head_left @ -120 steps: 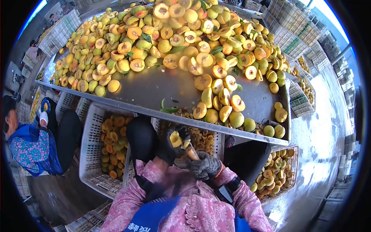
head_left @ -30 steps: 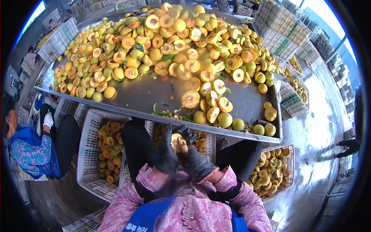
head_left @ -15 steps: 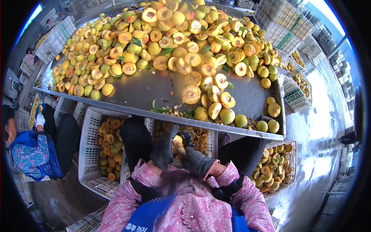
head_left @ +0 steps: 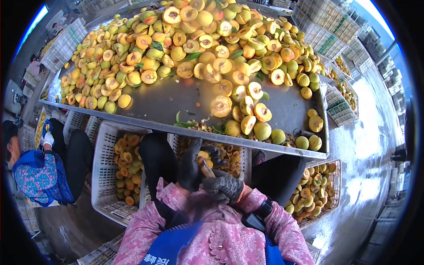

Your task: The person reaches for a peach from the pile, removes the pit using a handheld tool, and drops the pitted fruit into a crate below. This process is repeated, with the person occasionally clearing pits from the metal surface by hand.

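In a dark glove, my left hand [head_left: 191,168] is closed around a yellow peach half [head_left: 204,155] above the crate between my knees. My right hand [head_left: 224,185], in a grey knit glove, grips a small pitting knife by its wooden handle [head_left: 207,170]. The knife's front end points at the peach half; its blade is mostly hidden against the fruit. Beneath both hands, a crate [head_left: 244,163] contains peach pieces and scraps. Ahead, halved peaches [head_left: 221,106] are heaped on a metal table [head_left: 172,104], many showing brown centres.
The table's raised front edge [head_left: 185,135] runs just beyond my hands. Crates of peach halves stand at my left [head_left: 100,176] and right [head_left: 338,185]. A co-worker [head_left: 35,176] sits at far left. Stacked crates [head_left: 324,33] and wet floor [head_left: 366,141] lie to the right.
My right hand has turned and drawn slightly down, exposing the knife's handle. My left hand has tilted more upright, so the peach half shows better.
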The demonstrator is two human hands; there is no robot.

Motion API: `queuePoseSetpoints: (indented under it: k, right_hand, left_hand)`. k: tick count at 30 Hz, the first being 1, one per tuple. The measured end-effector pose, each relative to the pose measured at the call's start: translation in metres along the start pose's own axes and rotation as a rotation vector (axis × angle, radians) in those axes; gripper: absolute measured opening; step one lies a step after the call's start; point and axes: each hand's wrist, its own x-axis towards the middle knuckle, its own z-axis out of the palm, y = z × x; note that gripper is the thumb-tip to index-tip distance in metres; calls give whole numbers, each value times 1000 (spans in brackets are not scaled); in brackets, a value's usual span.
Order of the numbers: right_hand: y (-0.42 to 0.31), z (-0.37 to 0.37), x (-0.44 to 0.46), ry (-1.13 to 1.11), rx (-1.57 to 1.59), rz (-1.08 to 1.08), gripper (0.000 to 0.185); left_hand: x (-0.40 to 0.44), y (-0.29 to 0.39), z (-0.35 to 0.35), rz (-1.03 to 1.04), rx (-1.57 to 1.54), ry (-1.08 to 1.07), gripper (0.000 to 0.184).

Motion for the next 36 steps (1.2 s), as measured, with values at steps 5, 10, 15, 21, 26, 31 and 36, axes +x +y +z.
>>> queuePoseSetpoints:
  k: [5, 10, 15, 21, 26, 31, 36]
  right_hand:
    - [18, -19, 8, 20, -391, -9, 27]
    - [10, -4, 1, 70, -282, -56, 27]
    - [0, 4, -21, -189, 264, -62, 27]
    - [-14, -9, -20, 444, -635, -8, 26]
    - [34, -70, -7, 448, -1279, -97, 29]
    - [75, -116, 22, 356, -1469, -284, 24]
    - [42, -84, -5, 326, -1538, -169, 28]
  left_hand:
    - [27, -43, -60, -21, 177, -128, 46]
    - [31, -47, -64, -31, 315, -100, 43]
    - [11, -22, -24, 259, 418, -117, 37]
    - [-8, 67, -37, 582, 647, 205, 27]
    - [-22, 155, -119, 642, 1695, 384, 29]
    - [25, 141, -19, 912, 1717, 176, 36]
    - [127, 85, 58, 920, 1905, -462, 41]
